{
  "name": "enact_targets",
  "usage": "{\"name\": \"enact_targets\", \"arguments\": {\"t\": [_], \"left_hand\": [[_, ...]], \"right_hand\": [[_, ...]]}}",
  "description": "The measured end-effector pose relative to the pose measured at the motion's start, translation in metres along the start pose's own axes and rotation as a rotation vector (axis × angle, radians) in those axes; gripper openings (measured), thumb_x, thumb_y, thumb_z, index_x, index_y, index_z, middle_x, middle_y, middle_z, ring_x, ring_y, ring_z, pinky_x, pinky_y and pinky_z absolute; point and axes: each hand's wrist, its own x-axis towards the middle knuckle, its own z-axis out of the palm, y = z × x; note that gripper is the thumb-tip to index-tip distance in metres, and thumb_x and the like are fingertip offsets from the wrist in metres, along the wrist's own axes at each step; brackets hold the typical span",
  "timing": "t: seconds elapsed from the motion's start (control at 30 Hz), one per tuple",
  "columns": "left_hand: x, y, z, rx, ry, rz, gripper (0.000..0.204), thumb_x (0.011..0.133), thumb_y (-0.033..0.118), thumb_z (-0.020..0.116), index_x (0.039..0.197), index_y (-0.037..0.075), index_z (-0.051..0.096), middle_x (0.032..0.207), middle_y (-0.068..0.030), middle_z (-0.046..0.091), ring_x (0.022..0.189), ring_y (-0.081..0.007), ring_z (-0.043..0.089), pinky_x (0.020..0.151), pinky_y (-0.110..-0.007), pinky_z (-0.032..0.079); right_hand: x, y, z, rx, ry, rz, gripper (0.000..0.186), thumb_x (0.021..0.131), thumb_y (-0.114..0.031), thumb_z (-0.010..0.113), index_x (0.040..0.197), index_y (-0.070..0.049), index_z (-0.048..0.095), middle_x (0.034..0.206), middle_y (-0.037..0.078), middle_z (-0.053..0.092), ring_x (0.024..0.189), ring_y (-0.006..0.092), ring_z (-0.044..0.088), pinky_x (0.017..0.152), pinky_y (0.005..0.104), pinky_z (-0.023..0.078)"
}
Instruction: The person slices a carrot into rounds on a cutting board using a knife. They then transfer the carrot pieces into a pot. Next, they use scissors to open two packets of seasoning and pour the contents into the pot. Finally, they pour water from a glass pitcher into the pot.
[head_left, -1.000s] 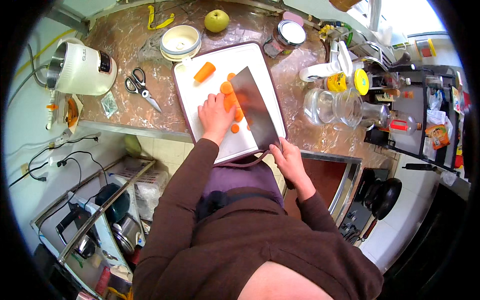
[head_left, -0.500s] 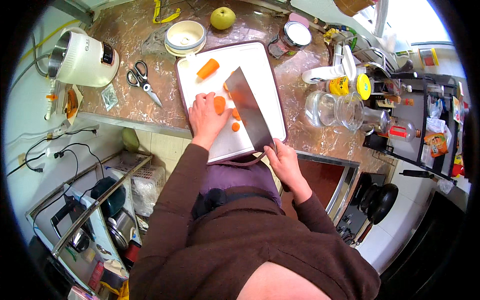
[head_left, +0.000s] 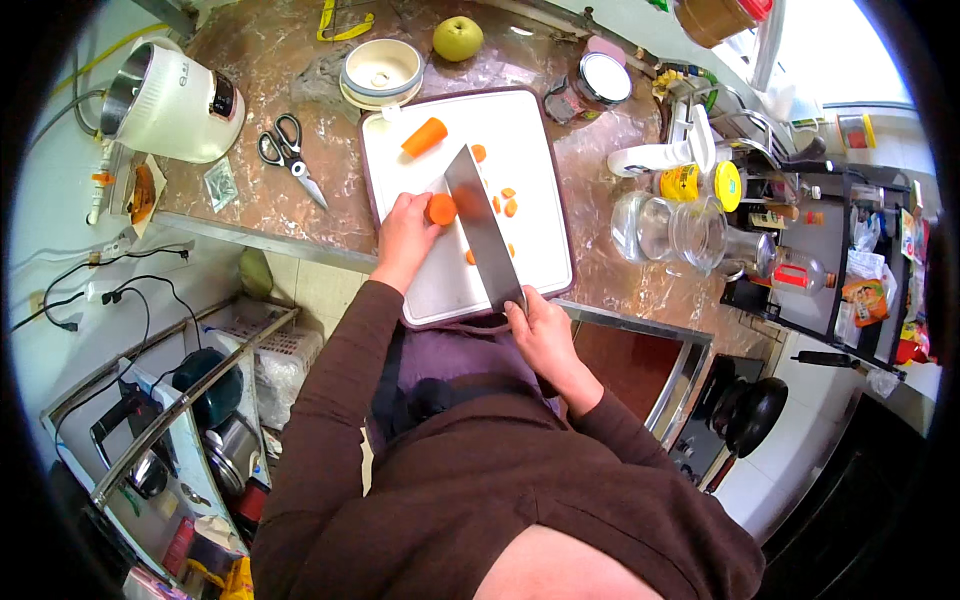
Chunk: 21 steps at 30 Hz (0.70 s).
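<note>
A white cutting board point(head_left: 450, 297) with a dark rim lies at the counter's near edge. My left hand point(head_left: 403, 238) is closed on a round carrot piece point(head_left: 441, 209) over the board's left half. In my right hand point(head_left: 546, 336) is the handle of a cleaver point(head_left: 484, 240). Its broad blade slants across the middle of the board, just right of that piece. A larger carrot chunk point(head_left: 425, 137) rests at the far left of the board. Several small carrot pieces point(head_left: 510, 207) lie right of the blade, and others are partly hidden by it.
Scissors point(head_left: 291, 160) and a white appliance point(head_left: 178, 105) are on the left. Behind the board stand a cream bowl point(head_left: 382, 68), a yellow-green fruit point(head_left: 458, 39) and a lidded jar point(head_left: 602, 80). Glass jars point(head_left: 668, 228) line the right; a black pan point(head_left: 757, 418) sits lower right.
My left hand now has the round carrot piece upright, its cut face showing. The cleaver has shifted left, uncovering small pieces on its right side. The whole view has shifted slightly.
</note>
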Motion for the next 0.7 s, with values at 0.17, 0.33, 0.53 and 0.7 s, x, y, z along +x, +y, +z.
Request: {"name": "enact_targets", "arguments": {"t": [0.17,0.33,0.53,0.7], "left_hand": [[-0.005,0.006,-0.004,0.076,0.045,-0.028,0.045,0.066,0.020,0.078,0.105,0.008,0.059,0.098,-0.0093,0.057,0.089,-0.0290,0.060,0.074,-0.040,0.049],[-0.016,0.015,-0.003,0.208,0.091,-0.045,0.050,0.065,0.031,0.079,0.105,0.010,0.057,0.096,-0.0072,0.057,0.088,-0.0258,0.059,0.073,-0.041,0.046],[-0.023,0.008,0.000,0.093,0.153,-0.014,0.056,0.067,0.032,0.079,0.112,0.008,0.053,0.102,-0.0090,0.055,0.087,-0.0255,0.059,0.075,-0.037,0.047],[-0.023,0.010,0.000,-0.255,0.160,-0.172,0.049,0.075,0.027,0.074,0.114,0.005,0.054,0.107,-0.0120,0.054,0.078,-0.0241,0.060,0.073,-0.034,0.049]], "right_hand": [[0.002,0.005,0.003,-0.013,-0.008,-0.029,0.021,0.087,-0.019,0.057,0.093,0.001,0.053,0.067,0.023,0.057,0.067,0.0423,0.058,0.058,0.0457,0.044],[0.008,0.003,-0.004,0.006,0.011,-0.027,0.019,0.086,-0.016,0.057,0.098,-0.001,0.057,0.069,0.024,0.060,0.068,0.0446,0.058,0.063,0.0516,0.045],[0.009,-0.002,-0.012,-0.015,0.052,-0.103,0.018,0.085,-0.016,0.058,0.097,-0.003,0.058,0.066,0.021,0.059,0.064,0.0432,0.055,0.065,0.0479,0.045],[0.009,-0.008,-0.010,-0.093,0.041,-0.160,0.016,0.084,-0.014,0.059,0.096,-0.003,0.058,0.063,0.019,0.058,0.060,0.0410,0.054,0.065,0.0458,0.043]]}}
